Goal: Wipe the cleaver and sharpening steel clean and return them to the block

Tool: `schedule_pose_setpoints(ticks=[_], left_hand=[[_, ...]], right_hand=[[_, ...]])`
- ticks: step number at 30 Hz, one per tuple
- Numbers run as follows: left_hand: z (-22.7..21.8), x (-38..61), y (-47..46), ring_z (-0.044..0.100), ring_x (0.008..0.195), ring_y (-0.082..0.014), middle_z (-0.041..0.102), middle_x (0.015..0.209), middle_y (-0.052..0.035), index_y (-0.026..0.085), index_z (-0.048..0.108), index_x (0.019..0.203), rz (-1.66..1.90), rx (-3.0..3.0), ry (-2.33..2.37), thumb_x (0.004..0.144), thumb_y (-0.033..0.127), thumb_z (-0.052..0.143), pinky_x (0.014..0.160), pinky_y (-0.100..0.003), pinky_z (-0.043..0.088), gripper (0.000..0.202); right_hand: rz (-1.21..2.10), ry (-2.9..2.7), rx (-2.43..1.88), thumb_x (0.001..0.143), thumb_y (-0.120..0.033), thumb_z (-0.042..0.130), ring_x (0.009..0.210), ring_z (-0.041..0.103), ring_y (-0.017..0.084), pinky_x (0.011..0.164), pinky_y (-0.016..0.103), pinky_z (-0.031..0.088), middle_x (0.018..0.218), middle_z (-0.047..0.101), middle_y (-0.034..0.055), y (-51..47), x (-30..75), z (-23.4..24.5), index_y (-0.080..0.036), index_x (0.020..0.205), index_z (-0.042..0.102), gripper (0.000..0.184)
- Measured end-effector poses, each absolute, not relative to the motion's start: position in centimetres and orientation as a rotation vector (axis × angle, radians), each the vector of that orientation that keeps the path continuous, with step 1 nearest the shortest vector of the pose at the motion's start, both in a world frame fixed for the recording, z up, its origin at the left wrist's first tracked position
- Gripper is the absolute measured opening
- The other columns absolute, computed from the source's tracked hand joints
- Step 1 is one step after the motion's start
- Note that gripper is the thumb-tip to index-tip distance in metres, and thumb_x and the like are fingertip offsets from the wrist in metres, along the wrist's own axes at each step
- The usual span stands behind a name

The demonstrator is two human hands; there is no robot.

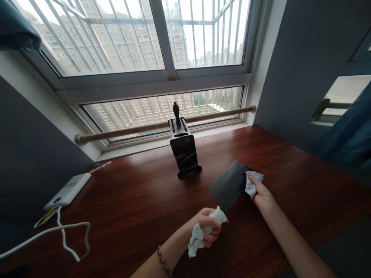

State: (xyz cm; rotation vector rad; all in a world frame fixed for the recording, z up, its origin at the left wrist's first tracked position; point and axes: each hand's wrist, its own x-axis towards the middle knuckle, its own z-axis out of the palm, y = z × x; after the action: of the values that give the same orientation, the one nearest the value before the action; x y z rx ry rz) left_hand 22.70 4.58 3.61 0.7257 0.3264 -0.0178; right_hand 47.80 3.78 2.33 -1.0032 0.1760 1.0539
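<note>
A dark, flat cleaver blade (228,185) is held tilted just above the brown wooden desk (130,200). My right hand (262,195) is closed at the blade's right end, with a piece of white tissue (251,182) between its fingers and the knife. My left hand (207,227) is closed round a crumpled white tissue (198,237), right at the blade's lower corner. A beaded bracelet (164,262) sits on my left wrist. Behind the blade stands a black knife block (184,150) with one dark knife handle (176,112) sticking up from it.
A white power bank (69,189) lies at the desk's left edge, with a white cable (63,231) looping toward me. A wooden rail (162,124) runs along the barred window behind the desk. Grey walls close in on both sides.
</note>
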Motion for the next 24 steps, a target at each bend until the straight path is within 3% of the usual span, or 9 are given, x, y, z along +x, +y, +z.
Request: schedule_pose_setpoints(ticks=[4,9,11,14,19,24], left_hand=[[3.2,22.7,4.6,0.031,0.034,-0.0043,0.045,0.056,0.0030,0.014,0.057,0.104,-0.027,0.730,0.290,0.069,0.016,0.061,0.033,-0.017,0.024,0.036],[2.7,22.7,5.0,0.029,0.031,-0.0049,0.046,0.054,0.0035,0.018,0.052,0.085,-0.023,0.724,0.274,0.067,0.020,0.063,0.031,-0.017,0.023,0.021],[2.6,22.7,5.2,0.029,0.031,-0.0051,0.046,0.054,0.0036,0.018,0.053,0.089,-0.017,0.726,0.273,0.068,0.020,0.063,0.030,-0.017,0.024,0.023],[2.9,22.5,5.2,0.030,0.033,-0.0051,0.046,0.056,0.0035,0.016,0.054,0.103,-0.020,0.723,0.267,0.070,0.017,0.061,0.030,-0.016,0.025,0.034],[3.8,22.3,4.7,0.028,0.033,-0.0030,0.045,0.056,0.0034,0.014,0.058,0.106,0.006,0.700,0.227,0.073,0.013,0.058,0.030,-0.015,0.024,0.033],[3.8,22.2,5.1,0.030,0.033,-0.0031,0.045,0.058,0.0034,0.016,0.058,0.108,-0.041,0.655,0.158,0.073,0.014,0.058,0.030,-0.015,0.024,0.035]], right_hand=[[1.112,0.170,-0.963,0.063,-0.005,0.071,0.057,0.065,0.014,0.056,0.020,0.056,0.068,0.069,0.0011,1.8,43.8,2.9,-0.015,0.077,0.062,0.020],[1.470,-0.057,-0.989,0.051,-0.011,0.081,0.051,0.064,0.019,0.050,0.026,0.055,0.061,0.067,0.0057,-0.6,38.5,3.9,-0.011,0.070,0.062,0.026],[1.465,-0.085,-1.034,0.051,-0.008,0.079,0.047,0.061,0.019,0.044,0.027,0.053,0.060,0.067,0.0071,-0.5,38.6,4.4,-0.009,0.068,0.062,0.024],[1.328,-0.057,-1.072,0.053,-0.001,0.074,0.048,0.062,0.018,0.045,0.027,0.053,0.061,0.067,0.0094,0.9,41.1,5.0,-0.007,0.069,0.063,0.020],[0.997,0.012,-1.117,0.054,0.000,0.070,0.055,0.063,0.016,0.053,0.026,0.055,0.066,0.067,0.0062,4.0,47.8,5.7,-0.010,0.068,0.062,0.020],[0.451,-0.100,-1.189,0.055,-0.016,0.079,0.065,0.062,0.013,0.056,0.020,0.050,0.077,0.067,0.0004,3.6,51.4,6.8,-0.014,0.077,0.063,0.028]])
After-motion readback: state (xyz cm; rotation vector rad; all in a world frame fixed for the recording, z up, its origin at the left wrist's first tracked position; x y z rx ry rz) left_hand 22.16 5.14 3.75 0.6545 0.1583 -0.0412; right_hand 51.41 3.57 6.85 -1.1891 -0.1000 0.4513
